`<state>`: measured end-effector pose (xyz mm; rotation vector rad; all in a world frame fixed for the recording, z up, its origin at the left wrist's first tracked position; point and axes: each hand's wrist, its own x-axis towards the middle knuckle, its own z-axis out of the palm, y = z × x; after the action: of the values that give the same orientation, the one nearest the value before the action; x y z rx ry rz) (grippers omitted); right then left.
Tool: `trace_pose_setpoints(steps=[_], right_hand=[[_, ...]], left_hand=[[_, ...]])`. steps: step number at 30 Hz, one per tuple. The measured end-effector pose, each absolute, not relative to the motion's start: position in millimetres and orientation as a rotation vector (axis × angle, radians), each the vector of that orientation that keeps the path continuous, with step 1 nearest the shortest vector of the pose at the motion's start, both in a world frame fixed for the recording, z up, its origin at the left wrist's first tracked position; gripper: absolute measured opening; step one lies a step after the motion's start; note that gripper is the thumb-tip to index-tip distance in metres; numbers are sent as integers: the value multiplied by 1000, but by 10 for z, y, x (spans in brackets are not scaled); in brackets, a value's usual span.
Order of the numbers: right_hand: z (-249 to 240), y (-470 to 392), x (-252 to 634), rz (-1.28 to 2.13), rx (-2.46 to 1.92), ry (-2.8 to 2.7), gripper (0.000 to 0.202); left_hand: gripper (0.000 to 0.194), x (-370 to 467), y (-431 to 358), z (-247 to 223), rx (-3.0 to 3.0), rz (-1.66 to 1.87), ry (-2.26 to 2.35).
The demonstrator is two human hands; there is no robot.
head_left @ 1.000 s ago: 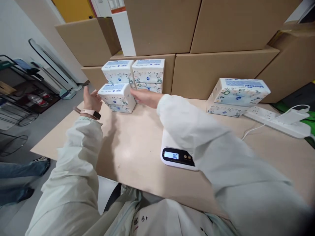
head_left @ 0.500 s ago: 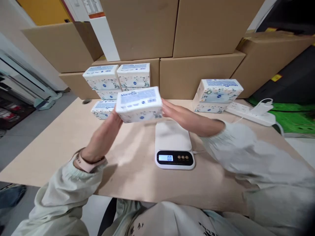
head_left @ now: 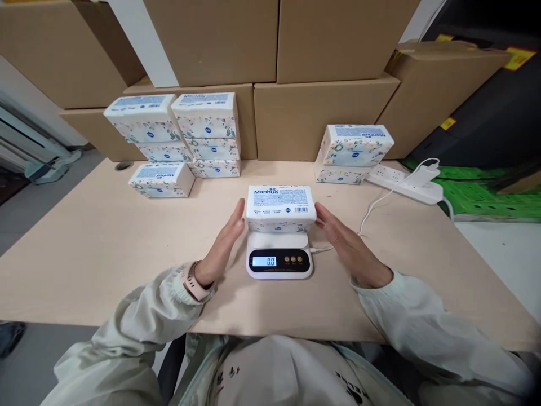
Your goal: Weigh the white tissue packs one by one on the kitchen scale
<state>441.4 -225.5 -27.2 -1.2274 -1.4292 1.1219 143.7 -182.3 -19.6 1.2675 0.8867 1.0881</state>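
Note:
A white tissue pack with blue print (head_left: 279, 206) rests on the white digital scale (head_left: 279, 270), whose display reads 0.0. Just left of the pack is my left hand (head_left: 223, 245), open, fingers stretched out, with a small gap between them. On the other side my right hand (head_left: 353, 248) is also open, its fingertips very near or touching the pack's right edge. Similar packs are piled at the back left (head_left: 207, 121), with a single pack (head_left: 163, 179) in front of them. Two more are stacked at the back right (head_left: 357, 148).
Cardboard boxes (head_left: 321, 118) form a wall behind the wooden table (head_left: 139, 242). A white power strip (head_left: 406, 183) with a plug and cable lies at the right rear. A green crate (head_left: 490, 194) stands beyond the right edge.
The pack has moved down and right from the air onto the scale. Both hands have opened, the left one clearly away from the pack. The camera view has shifted.

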Motion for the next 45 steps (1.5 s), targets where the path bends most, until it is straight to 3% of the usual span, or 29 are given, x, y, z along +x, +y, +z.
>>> trace_pose_setpoints(steps=[7,18,29,45], right_hand=[[-546,-2297,4505,642,-1320,-1056,46],[-535,-2312,4502,632,-1386,-1086,36],[-577,-2326,4544,580,-1411,-1122,22],[-553,-2326,4549,574,-1402,-1145,21]], left_hand=[[68,1154,-1643,-559,955,1246,1074],[51,1130,-1613,-550,877,1253,1066],[49,1104,-1584,-498,805,1238,1047],[47,1105,-1580,-497,805,1239,1036]])
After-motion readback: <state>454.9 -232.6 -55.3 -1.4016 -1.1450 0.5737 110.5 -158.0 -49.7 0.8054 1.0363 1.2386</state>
